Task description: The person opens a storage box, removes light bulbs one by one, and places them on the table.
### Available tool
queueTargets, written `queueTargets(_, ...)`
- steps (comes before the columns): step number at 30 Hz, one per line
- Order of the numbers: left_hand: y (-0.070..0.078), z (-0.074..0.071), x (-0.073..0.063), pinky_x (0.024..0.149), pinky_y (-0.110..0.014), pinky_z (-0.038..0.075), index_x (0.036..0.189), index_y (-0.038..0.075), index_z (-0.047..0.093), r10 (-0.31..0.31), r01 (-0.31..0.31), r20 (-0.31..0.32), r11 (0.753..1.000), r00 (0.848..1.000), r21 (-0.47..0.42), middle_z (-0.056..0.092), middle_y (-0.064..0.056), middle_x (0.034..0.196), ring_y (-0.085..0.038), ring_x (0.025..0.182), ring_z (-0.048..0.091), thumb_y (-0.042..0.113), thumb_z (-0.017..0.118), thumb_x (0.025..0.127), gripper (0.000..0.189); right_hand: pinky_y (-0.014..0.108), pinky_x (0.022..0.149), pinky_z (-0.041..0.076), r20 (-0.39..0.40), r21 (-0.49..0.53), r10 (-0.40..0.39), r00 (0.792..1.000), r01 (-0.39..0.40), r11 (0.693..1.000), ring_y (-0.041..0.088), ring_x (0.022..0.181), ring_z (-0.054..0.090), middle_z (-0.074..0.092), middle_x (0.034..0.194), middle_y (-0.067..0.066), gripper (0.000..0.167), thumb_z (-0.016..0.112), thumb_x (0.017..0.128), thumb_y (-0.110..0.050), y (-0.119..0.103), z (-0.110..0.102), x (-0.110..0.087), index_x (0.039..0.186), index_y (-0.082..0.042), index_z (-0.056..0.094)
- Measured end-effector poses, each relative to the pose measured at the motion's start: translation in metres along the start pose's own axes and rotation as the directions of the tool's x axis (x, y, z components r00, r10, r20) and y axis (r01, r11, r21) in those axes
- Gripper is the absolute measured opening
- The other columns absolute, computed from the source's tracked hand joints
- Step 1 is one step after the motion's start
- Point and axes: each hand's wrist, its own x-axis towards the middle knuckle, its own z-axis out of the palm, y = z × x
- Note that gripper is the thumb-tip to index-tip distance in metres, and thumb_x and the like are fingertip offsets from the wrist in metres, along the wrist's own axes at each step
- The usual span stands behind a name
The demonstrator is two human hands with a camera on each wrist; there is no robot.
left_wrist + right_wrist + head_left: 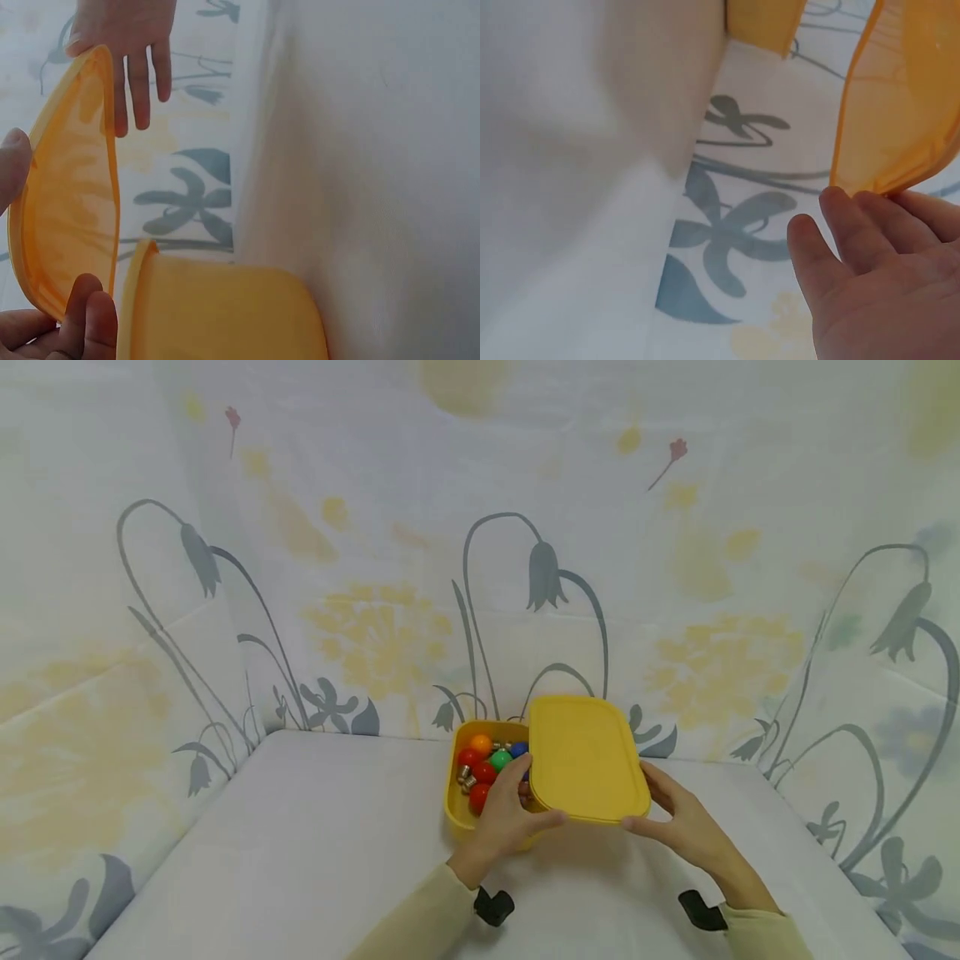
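Note:
Both hands hold a yellow plastic lid (588, 756) over the right part of a yellow container (452, 806). My left hand (502, 817) grips the lid's left edge, with the thumb at its near edge and the fingers at the side. At the lid's right near corner, my right hand (684, 820) holds it between thumb and fingers. Seen from the left wrist, the lid stands tilted, its rim above the container's wall (225, 315). Inside the container lie several small round bulbs (483, 772) in red, orange, green and blue, with silver bases; the lid hides the rest.
The container stands on a white table (322, 835), near its back edge. Behind it hangs a pale cloth (390, 527) printed with flowers, which also covers both sides. A black strap piece (493, 907) sits at the left wrist, another (702, 911) at the right.

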Motion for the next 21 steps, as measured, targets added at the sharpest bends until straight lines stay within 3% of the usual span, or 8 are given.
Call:
queueTargets(3,0.005,0.007,0.002,0.094,-0.032,0.047,0.146,0.018,0.036,0.017,-0.017,-0.003,1.000,1.000,-0.023,0.043,0.002,0.139,-0.014,0.104,0.047,0.037,0.082,0.074,0.088,0.064,0.102,0.028,0.007,0.013,-0.011,1.000,0.011,1.000,0.043,0.135,0.031,0.032,0.150,0.017,0.085,0.073,0.085,-0.020,0.002,-0.008,-0.002,0.151,-0.007,0.022)
queueTargets(10,0.010,0.023,0.007,0.105,-0.036,0.038,0.142,0.017,0.043,0.105,-0.106,-0.020,0.993,0.994,-0.047,0.045,0.001,0.136,-0.015,0.118,0.044,0.034,0.084,0.071,0.084,0.067,0.101,0.026,-0.002,0.015,0.005,1.000,-0.005,1.000,0.043,0.135,0.030,0.033,0.150,0.017,0.085,0.074,0.084,-0.018,0.005,-0.023,-0.008,0.151,-0.008,0.023)
queueTargets(17,0.016,0.041,0.007,0.086,-0.023,0.050,0.143,0.020,0.039,0.097,-0.098,-0.012,0.983,0.995,-0.156,0.047,0.003,0.128,-0.009,0.098,0.049,0.025,0.084,0.073,0.084,0.069,0.099,0.026,0.016,-0.009,0.042,0.999,-0.042,0.999,0.044,0.134,0.031,0.033,0.150,0.016,0.086,0.073,0.085,-0.019,0.014,-0.037,-0.016,0.152,-0.009,0.021)
queueTargets(19,0.017,0.045,0.007,0.082,-0.022,0.052,0.145,0.022,0.036,0.095,-0.094,-0.005,0.976,0.996,-0.196,0.047,0.003,0.127,-0.008,0.095,0.052,0.021,0.083,0.074,0.086,0.067,0.100,0.027,0.020,-0.025,0.044,0.999,-0.043,0.999,0.043,0.134,0.032,0.032,0.151,0.015,0.085,0.073,0.085,-0.019,0.016,-0.040,-0.017,0.152,-0.009,0.021)
queueTargets(21,0.018,0.050,0.007,0.081,-0.022,0.052,0.145,0.024,0.035,0.079,-0.077,0.000,0.967,0.997,-0.242,0.047,0.004,0.125,-0.007,0.096,0.053,0.018,0.083,0.074,0.086,0.048,0.106,0.034,0.020,-0.041,0.044,0.999,-0.043,0.998,0.043,0.135,0.032,0.030,0.152,0.016,0.085,0.073,0.085,-0.019,0.018,-0.044,-0.018,0.152,-0.007,0.021)
